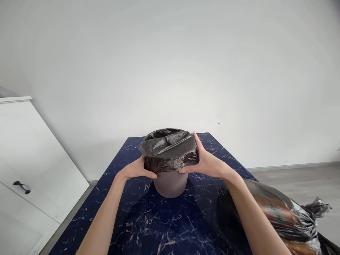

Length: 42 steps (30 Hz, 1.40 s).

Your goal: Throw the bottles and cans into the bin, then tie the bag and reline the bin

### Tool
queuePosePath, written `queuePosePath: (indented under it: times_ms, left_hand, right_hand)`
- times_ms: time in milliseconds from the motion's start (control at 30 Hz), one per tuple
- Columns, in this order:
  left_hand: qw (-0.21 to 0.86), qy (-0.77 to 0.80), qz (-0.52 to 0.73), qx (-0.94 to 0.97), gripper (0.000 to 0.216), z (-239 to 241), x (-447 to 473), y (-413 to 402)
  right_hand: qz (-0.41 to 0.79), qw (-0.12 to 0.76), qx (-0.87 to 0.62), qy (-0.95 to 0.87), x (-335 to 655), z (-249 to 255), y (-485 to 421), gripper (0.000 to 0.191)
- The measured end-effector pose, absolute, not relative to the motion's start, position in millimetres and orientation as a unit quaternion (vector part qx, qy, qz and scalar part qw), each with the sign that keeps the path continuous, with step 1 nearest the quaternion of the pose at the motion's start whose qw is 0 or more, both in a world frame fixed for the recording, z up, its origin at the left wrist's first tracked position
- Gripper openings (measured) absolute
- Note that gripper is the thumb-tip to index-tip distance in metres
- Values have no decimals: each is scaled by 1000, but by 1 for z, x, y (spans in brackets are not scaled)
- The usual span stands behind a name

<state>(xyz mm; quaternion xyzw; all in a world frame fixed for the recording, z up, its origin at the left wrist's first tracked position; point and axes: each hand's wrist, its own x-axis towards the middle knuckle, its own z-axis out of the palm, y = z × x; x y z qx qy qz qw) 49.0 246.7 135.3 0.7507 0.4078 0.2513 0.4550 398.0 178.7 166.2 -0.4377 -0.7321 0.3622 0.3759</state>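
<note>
At the lower left of the frame stands a white cabinet (39, 152) with a dark handle (18, 183) on its front. To the right of it, a blue marbled table (159, 230) runs from the bottom edge up to the middle of the frame, against a pale wall (170, 63). The left hand (136, 168) grips the left side of a bin (171, 185), its thumb across the front and its fingers mostly hidden. The bin stands upright on the table at the centre of the frame, a black bag (172, 146) spread over its top and folded down around its rim. The right hand (206, 163) grips the bin's right side, thumb at the front near the bag's lower edge, forefinger pointing up beside the rim. At the lower right lies a bulging, shiny dark sack (276, 209), partly behind the right forearm, with grey floor (297, 180) beyond.
</note>
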Motion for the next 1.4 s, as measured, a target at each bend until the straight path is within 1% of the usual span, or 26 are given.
queuePosePath:
  times_ms: [67, 100, 167, 233, 267, 333, 367, 467, 600, 667, 733, 800, 867, 900, 967, 1000, 1033, 1100, 1133, 1167, 1200, 1233, 1267, 1300, 1333, 1400]
  left_hand:
    - [461, 385, 279, 749, 153, 141, 47, 244]
    - [465, 368, 297, 748, 157, 145, 47, 243]
    - [470, 335, 335, 745, 161, 151, 47, 240]
    - [472, 311, 367, 739, 157, 155, 49, 237]
    - [472, 303, 380, 736, 152, 157, 51, 236]
    - [472, 292, 400, 730, 144, 159, 53, 234]
    - [472, 289, 405, 727, 141, 159, 55, 233]
    - [479, 278, 416, 721, 137, 163, 60, 229]
    - [476, 294, 431, 708, 135, 171, 70, 222]
    - [453, 320, 430, 712, 133, 175, 74, 219]
    - [425, 340, 430, 720, 130, 177, 77, 218]
    - [409, 347, 431, 726, 131, 178, 79, 218]
    - [408, 348, 428, 727, 138, 177, 80, 218]
    - [408, 349, 426, 728, 142, 176, 79, 219]
    - [410, 354, 423, 727, 147, 173, 79, 220]
    - [410, 356, 422, 726, 148, 171, 79, 222]
    - [412, 358, 420, 725, 149, 169, 79, 223]
    - [419, 360, 412, 724, 151, 163, 79, 227]
    - [422, 361, 408, 724, 153, 160, 80, 229]
    - [424, 363, 404, 725, 154, 157, 81, 231]
    - [425, 365, 401, 725, 155, 155, 82, 232]
    - [425, 367, 399, 725, 155, 152, 83, 233]
    - [423, 370, 397, 725, 155, 149, 85, 234]
    - [421, 373, 395, 726, 155, 147, 86, 235]
    - [418, 377, 392, 728, 155, 145, 88, 235]
    - [410, 386, 380, 734, 156, 142, 93, 234]
  right_hand:
    - [258, 400, -471, -743, 402, 177, 166, 142]
    - [200, 421, -477, -746, 402, 184, 158, 129]
    - [108, 455, -464, -752, 397, 197, 142, 91]
    - [53, 456, -422, -782, 388, 208, 130, 51]
    - [31, 448, -400, -799, 383, 211, 126, 35]
    - [6, 423, -372, -826, 374, 216, 123, 11]
    - [6, 413, -370, -832, 371, 217, 122, 5]
    - [52, 380, -383, -840, 371, 218, 122, 18]
    - [166, 261, -399, -863, 375, 211, 121, 27]
    - [233, 202, -395, -866, 373, 199, 127, 26]
    - [278, 163, -377, -868, 369, 185, 136, 25]
    - [299, 138, -359, -873, 367, 175, 144, 22]
    - [316, 128, -348, -873, 369, 177, 145, 14]
    - [333, 134, -338, -870, 371, 182, 143, 14]
    - [379, 175, -306, -856, 375, 198, 133, 24]
    - [394, 217, -284, -847, 376, 207, 127, 23]
    - [380, 277, -278, -838, 376, 213, 123, 21]
    - [284, 418, -305, -808, 372, 220, 119, 18]
    - [213, 475, -330, -787, 369, 219, 120, 19]
    - [149, 508, -354, -771, 367, 216, 123, 22]
    - [104, 513, -371, -767, 364, 211, 128, 29]
    - [77, 497, -379, -777, 363, 206, 133, 38]
    - [63, 468, -379, -796, 362, 200, 139, 46]
    - [54, 438, -376, -815, 362, 195, 144, 48]
    - [45, 415, -373, -829, 363, 191, 149, 46]
    - [17, 403, -372, -836, 367, 186, 156, 32]
